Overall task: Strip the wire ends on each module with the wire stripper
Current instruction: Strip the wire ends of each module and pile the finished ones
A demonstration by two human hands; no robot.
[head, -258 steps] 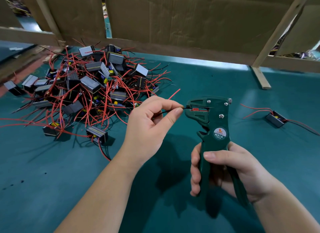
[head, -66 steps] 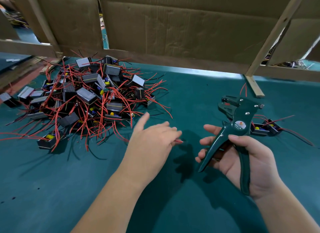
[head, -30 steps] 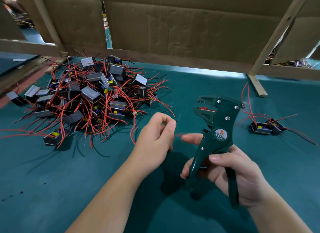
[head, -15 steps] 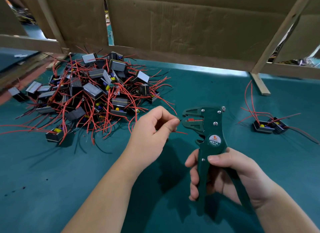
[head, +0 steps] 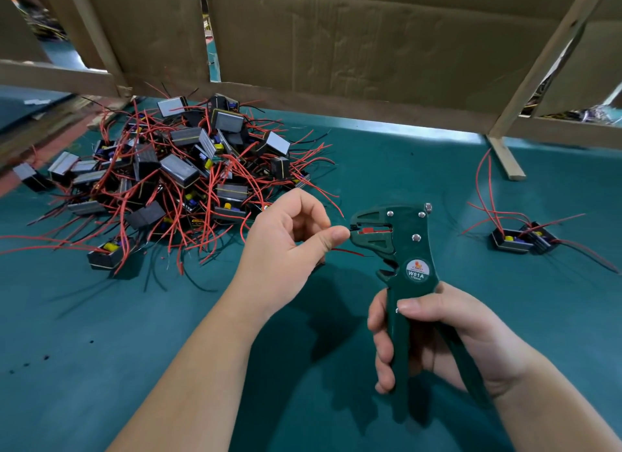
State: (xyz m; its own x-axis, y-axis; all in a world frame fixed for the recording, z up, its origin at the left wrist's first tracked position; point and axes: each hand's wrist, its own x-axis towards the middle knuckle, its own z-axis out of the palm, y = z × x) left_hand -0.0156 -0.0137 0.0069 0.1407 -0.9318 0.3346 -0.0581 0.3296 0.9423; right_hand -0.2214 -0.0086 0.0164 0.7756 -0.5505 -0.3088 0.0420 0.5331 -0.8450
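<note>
Left hand [head: 289, 246] pinches a wire [head: 346, 251] at the stripper [head: 400, 249] mouth. Right hand [head: 447, 337] grips its handles (head up). Module pile [head: 175, 179] far left on table [head: 101, 350].

On the table [head: 101, 350], a heap of modules [head: 181, 175] lies far left, before the cardboard wall [head: 370, 41]. Far right sit two modules [head: 511, 243], perhaps touching. Between them, nearer, the left hand [head: 286, 246], pinching a wire end [head: 350, 229], is just left of the wire stripper [head: 404, 249], upright in the right hand [head: 454, 340].

Right hand [head: 447, 337] partly hides the wire stripper's [head: 407, 246] handles.
</note>
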